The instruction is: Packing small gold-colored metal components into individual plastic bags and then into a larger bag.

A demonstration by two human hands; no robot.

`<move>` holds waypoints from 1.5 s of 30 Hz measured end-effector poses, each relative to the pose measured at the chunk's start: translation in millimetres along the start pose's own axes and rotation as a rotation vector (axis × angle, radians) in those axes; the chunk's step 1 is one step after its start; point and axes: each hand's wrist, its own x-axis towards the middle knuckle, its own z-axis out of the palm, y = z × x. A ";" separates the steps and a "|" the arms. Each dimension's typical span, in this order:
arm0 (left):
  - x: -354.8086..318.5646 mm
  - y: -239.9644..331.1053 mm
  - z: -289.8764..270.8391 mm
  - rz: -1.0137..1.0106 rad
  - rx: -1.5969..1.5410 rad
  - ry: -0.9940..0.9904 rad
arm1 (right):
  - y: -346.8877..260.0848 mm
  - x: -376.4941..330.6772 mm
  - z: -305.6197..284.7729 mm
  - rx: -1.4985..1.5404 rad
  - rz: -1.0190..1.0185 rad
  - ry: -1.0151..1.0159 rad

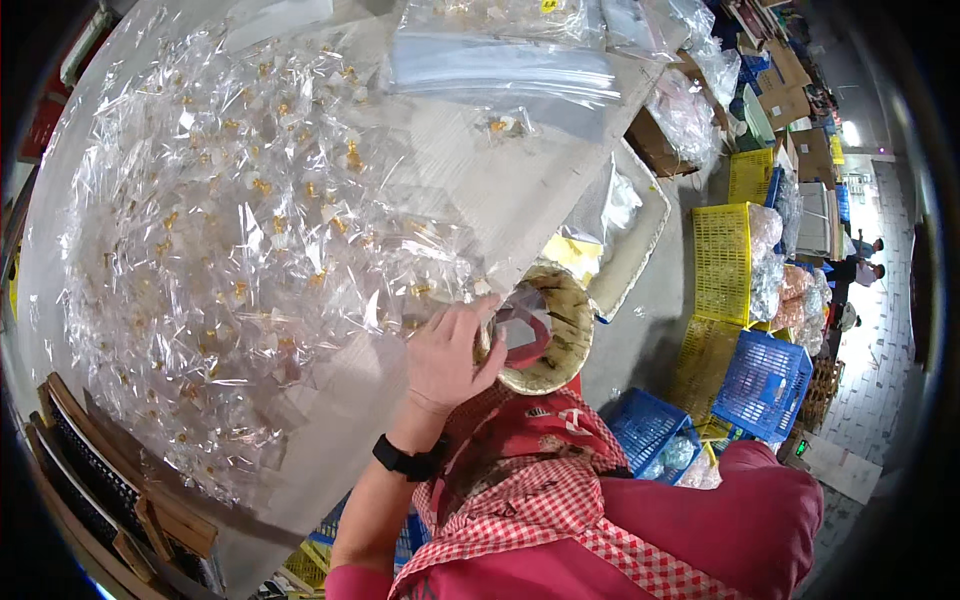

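Observation:
My left hand (449, 352), with a dark watch (409, 459) on its wrist, is back up at the table's edge. Its thumb and fingers are apart, beside several small clear packets. A wide heap of these clear plastic packets (240, 240), with tiny orange and white pieces inside, covers much of the pale table (500, 170). Just right of the hand, below table level, sits a round cream-coloured container (572, 345). Clear plastic and a red band (532, 345) show within it. My right hand is out of view; only the red right sleeve (745, 515) shows.
Flat clear bags (500, 70) lie stacked at the table's far side. A white tray (640, 235) is beyond the round container. Yellow crates (720, 262) and blue crates (762, 385) hold bagged goods at right. Wooden pieces (120, 480) lean at lower left.

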 end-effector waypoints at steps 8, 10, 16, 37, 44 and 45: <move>-131.9 24.6 -65.7 0.164 -0.013 0.128 | -43.8 -20.6 -15.4 0.328 -0.049 0.236; -200.5 21.3 -53.5 -0.024 0.119 0.110 | -51.3 22.1 -59.8 0.314 -0.367 0.245; -375.3 78.9 47.1 -0.676 0.362 0.147 | -90.2 53.2 -152.2 0.096 -0.575 0.355; -14.9 26.1 25.7 -0.113 0.844 0.397 | -347.2 39.3 -308.5 -0.865 -1.597 1.357; -18.4 7.2 33.5 -0.208 0.844 0.510 | -351.4 -5.0 -228.2 -0.669 -1.721 1.103; -20.0 4.9 32.9 -0.217 0.837 0.518 | -357.6 -6.5 -213.9 -0.754 -1.739 1.033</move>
